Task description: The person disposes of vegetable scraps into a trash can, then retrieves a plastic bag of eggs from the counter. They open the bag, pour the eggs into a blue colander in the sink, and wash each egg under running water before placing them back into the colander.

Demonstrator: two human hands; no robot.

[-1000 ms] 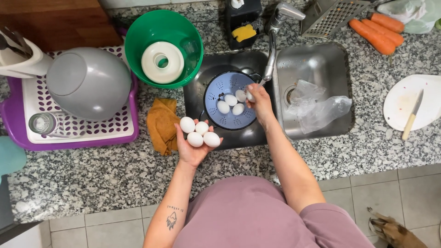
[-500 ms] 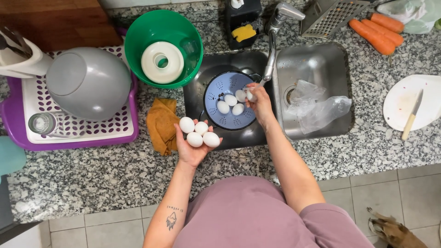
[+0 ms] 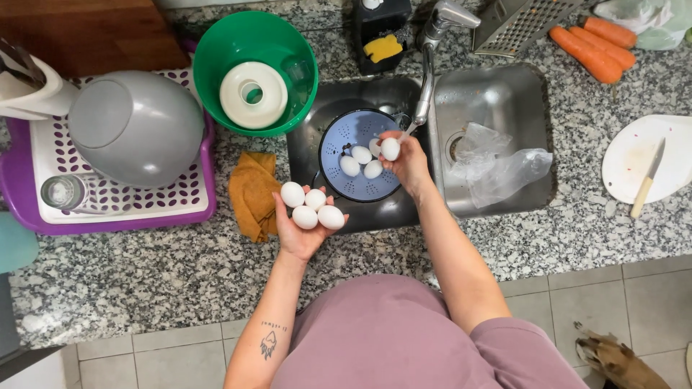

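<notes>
- Four white eggs (image 3: 311, 207) cupped in left hand (image 3: 303, 229), palm up, over sink's front edge.
- One egg (image 3: 390, 149) pinched in right hand (image 3: 408, 163) under faucet (image 3: 429, 65).
- Three more eggs lying in blue colander (image 3: 358, 153), left sink basin.
- Clear plastic bag (image 3: 497, 166) crumpled in right basin.
- Green bowl (image 3: 252, 72) behind, white lid inside.

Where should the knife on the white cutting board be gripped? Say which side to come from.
Grip the knife by its pale handle, the end nearest the counter's front edge, coming from above. It lies flat on the white cutting board, blade pointing away toward the carrots, so the handle is probably the safe, free end.
</notes>
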